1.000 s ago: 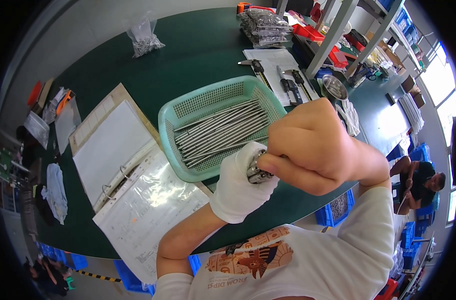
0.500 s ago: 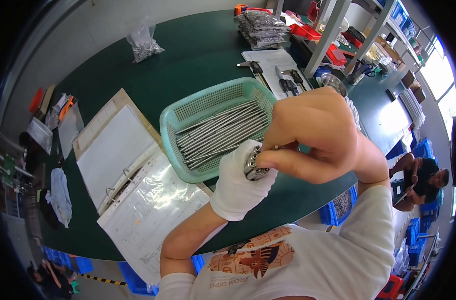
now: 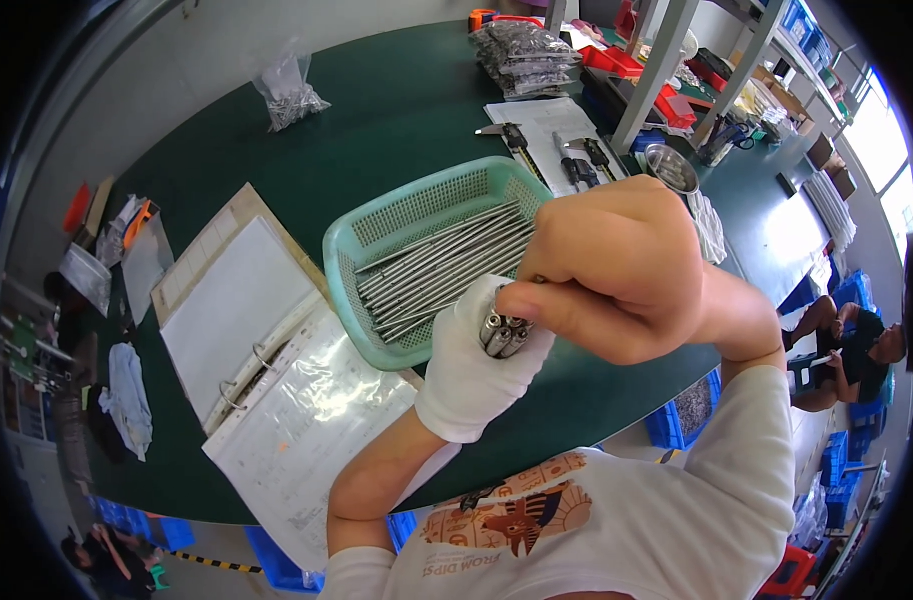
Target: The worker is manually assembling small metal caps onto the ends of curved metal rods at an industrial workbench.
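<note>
My left hand (image 3: 477,372), in a white glove, is closed around a bundle of slim metal tubes (image 3: 501,338). Their round, hollow ends poke out at the top of the fist. Over these ends my bare right hand (image 3: 617,268) is pinched, thumb against bent forefinger. Its thumb tip touches or nearly touches the tubes and covers some of them; what the pinch holds is mostly hidden. Just beyond the hands, a pale green perforated basket (image 3: 339,285) carries many long metal rods (image 3: 442,262) lying side by side.
An open ring binder (image 3: 247,290) with papers lies left of the basket. Behind it are calipers (image 3: 523,150) on paper, stacked bags of parts (image 3: 525,58) and another bag (image 3: 291,92). A metal bowl (image 3: 671,168) stands by the shelf post. A person (image 3: 852,350) sits at far right.
My right hand has shifted slightly left, bringing its thumb over the tube ends. The left fist has turned a little with its bundle. The whole view has shifted slightly.
</note>
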`<state>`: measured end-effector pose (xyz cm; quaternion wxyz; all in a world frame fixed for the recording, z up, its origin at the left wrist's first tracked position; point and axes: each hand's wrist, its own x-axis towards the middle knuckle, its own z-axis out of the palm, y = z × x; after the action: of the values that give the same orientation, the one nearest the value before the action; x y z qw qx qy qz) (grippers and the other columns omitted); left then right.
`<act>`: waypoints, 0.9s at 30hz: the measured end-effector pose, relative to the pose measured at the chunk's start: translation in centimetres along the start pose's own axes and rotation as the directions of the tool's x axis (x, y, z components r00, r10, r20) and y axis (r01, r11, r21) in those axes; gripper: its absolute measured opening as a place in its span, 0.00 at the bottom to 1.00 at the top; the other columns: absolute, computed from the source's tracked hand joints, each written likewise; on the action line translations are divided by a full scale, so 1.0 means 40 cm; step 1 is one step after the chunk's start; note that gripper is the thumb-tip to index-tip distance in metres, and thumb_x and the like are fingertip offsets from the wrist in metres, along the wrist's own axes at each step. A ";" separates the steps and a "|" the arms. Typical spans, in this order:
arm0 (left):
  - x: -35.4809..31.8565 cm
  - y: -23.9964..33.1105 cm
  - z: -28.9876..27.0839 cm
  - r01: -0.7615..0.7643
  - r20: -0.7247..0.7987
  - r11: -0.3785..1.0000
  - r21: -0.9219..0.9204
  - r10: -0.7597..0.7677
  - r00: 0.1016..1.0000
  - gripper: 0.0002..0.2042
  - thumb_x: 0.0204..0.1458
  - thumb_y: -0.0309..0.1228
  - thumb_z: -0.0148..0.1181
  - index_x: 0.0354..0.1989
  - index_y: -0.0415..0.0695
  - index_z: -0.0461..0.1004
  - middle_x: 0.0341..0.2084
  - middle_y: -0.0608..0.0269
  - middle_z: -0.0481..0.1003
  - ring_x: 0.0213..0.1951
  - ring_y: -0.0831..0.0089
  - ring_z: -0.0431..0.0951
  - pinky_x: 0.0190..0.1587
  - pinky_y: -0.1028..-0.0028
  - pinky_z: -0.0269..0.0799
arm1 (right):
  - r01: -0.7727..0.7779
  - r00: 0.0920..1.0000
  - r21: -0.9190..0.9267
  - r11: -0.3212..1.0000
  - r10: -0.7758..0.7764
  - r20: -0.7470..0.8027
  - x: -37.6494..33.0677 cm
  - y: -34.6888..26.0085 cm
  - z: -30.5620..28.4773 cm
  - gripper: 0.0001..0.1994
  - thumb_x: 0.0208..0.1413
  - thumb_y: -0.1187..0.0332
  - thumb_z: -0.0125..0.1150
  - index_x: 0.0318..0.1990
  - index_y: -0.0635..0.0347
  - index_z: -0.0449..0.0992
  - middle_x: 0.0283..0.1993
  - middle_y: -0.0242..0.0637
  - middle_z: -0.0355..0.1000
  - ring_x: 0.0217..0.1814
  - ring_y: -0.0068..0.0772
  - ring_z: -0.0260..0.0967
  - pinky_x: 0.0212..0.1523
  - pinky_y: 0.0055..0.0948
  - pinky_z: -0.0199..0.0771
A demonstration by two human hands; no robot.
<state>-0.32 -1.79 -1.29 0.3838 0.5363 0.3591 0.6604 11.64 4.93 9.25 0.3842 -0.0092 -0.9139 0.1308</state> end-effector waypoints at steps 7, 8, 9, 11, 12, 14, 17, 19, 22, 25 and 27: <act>0.004 0.022 -0.017 0.112 0.148 0.992 0.051 -0.118 0.982 0.11 0.42 0.24 0.63 0.31 0.40 0.67 0.17 0.67 0.68 0.18 0.83 0.65 0.22 0.79 0.62 | -0.064 0.996 -0.075 0.995 0.060 -0.064 -0.008 -0.016 -0.007 0.07 0.45 0.73 0.62 0.25 0.60 0.68 0.18 0.35 0.62 0.16 0.40 0.60 0.13 0.32 0.57; 0.005 0.017 -0.021 0.109 0.161 0.994 0.003 -0.108 0.981 0.11 0.41 0.24 0.62 0.32 0.39 0.67 0.17 0.67 0.68 0.19 0.83 0.65 0.23 0.80 0.63 | -0.066 0.996 -0.078 0.995 0.061 -0.066 -0.012 -0.016 -0.005 0.07 0.45 0.73 0.62 0.25 0.60 0.68 0.18 0.35 0.62 0.16 0.40 0.60 0.13 0.32 0.57; 0.006 0.012 -0.025 0.108 0.175 0.993 -0.046 -0.099 0.980 0.11 0.41 0.24 0.62 0.32 0.39 0.67 0.18 0.68 0.69 0.19 0.83 0.65 0.23 0.80 0.63 | -0.080 0.995 -0.097 0.992 0.074 -0.060 -0.016 -0.015 -0.003 0.07 0.45 0.73 0.61 0.25 0.60 0.68 0.18 0.35 0.62 0.16 0.41 0.60 0.13 0.32 0.57; 0.006 0.010 -0.031 0.127 0.178 0.990 -0.056 -0.115 0.977 0.11 0.40 0.23 0.62 0.32 0.39 0.67 0.19 0.68 0.69 0.20 0.83 0.66 0.24 0.81 0.63 | -0.096 0.994 -0.117 0.989 0.089 -0.062 -0.029 -0.011 -0.005 0.07 0.45 0.73 0.61 0.26 0.60 0.68 0.19 0.35 0.62 0.16 0.41 0.60 0.13 0.32 0.57; 0.006 0.010 -0.031 0.145 0.178 0.987 -0.065 -0.131 0.975 0.12 0.40 0.23 0.62 0.32 0.39 0.66 0.20 0.68 0.69 0.21 0.83 0.66 0.25 0.81 0.63 | -0.088 0.995 -0.120 0.989 0.081 -0.058 -0.037 -0.008 -0.009 0.06 0.46 0.74 0.59 0.25 0.62 0.68 0.19 0.36 0.63 0.15 0.37 0.60 0.14 0.30 0.57; 0.002 -0.006 -0.036 0.126 0.138 0.992 -0.015 -0.122 0.983 0.12 0.40 0.22 0.62 0.32 0.39 0.66 0.21 0.68 0.69 0.22 0.84 0.67 0.26 0.81 0.64 | -0.084 0.995 -0.124 0.989 0.077 -0.060 -0.050 -0.002 -0.005 0.06 0.47 0.75 0.58 0.23 0.65 0.68 0.19 0.37 0.64 0.15 0.34 0.60 0.15 0.27 0.58; 0.000 0.007 -0.040 0.143 0.086 0.989 0.038 -0.146 0.986 0.11 0.40 0.21 0.61 0.32 0.40 0.66 0.21 0.68 0.68 0.24 0.84 0.67 0.28 0.82 0.64 | -0.128 0.987 -0.166 0.978 0.109 -0.121 -0.062 0.001 0.004 0.07 0.46 0.71 0.61 0.26 0.59 0.68 0.19 0.35 0.62 0.16 0.40 0.60 0.13 0.32 0.57; 0.003 0.008 -0.036 0.177 0.066 0.984 -0.004 -0.177 0.982 0.09 0.40 0.19 0.60 0.30 0.40 0.67 0.22 0.69 0.68 0.24 0.83 0.66 0.29 0.82 0.64 | -0.175 0.981 -0.171 0.970 0.158 -0.113 -0.070 0.002 0.000 0.07 0.46 0.70 0.62 0.26 0.59 0.69 0.19 0.34 0.62 0.16 0.39 0.60 0.14 0.32 0.58; 0.003 0.017 -0.037 0.220 0.105 0.975 -0.024 -0.217 0.971 0.09 0.40 0.17 0.61 0.28 0.40 0.68 0.22 0.69 0.68 0.24 0.84 0.66 0.29 0.83 0.64 | -0.192 0.978 -0.096 0.977 0.182 -0.102 -0.084 0.001 -0.007 0.07 0.46 0.70 0.63 0.26 0.58 0.69 0.19 0.34 0.63 0.16 0.39 0.61 0.14 0.32 0.58; -0.005 0.018 -0.037 0.217 0.134 0.974 -0.071 -0.206 0.969 0.09 0.40 0.15 0.62 0.28 0.40 0.70 0.23 0.68 0.68 0.24 0.83 0.66 0.28 0.83 0.64 | -0.170 0.981 -0.047 0.984 0.164 -0.108 -0.098 -0.006 -0.020 0.08 0.46 0.70 0.63 0.26 0.58 0.69 0.19 0.35 0.63 0.17 0.40 0.61 0.15 0.33 0.58; -0.009 0.022 -0.032 0.232 0.120 0.968 -0.093 -0.220 0.968 0.10 0.39 0.15 0.62 0.29 0.40 0.70 0.25 0.67 0.68 0.24 0.83 0.67 0.28 0.82 0.64 | -0.161 0.983 -0.078 0.984 0.152 -0.104 -0.099 -0.011 -0.024 0.06 0.47 0.71 0.61 0.26 0.60 0.70 0.20 0.34 0.64 0.17 0.37 0.61 0.16 0.30 0.58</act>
<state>-1.64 -2.61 -0.87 0.5036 0.5059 0.3608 0.6002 15.15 4.28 7.23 0.4161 -0.1039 -0.8953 0.1204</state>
